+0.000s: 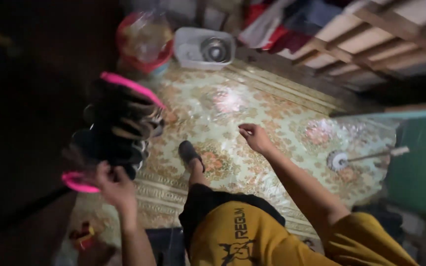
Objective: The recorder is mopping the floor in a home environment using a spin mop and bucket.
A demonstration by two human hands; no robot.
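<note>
Basin and mop flank shoe rack

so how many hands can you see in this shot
2. The left hand is low at the left, gripping the pink-edged stack of footwear. The right hand hangs free mid-frame over the patterned floor mat, holding nothing. No other person's hands show.

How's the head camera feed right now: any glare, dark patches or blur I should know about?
Head view: strong glare on the glossy patterned floor; the left side is almost black, so the pink-edged shoe rack that the left hand touches is dim and blurred; the right hand, held over the floor, is slightly soft; edges bend like a wide lens.
</note>
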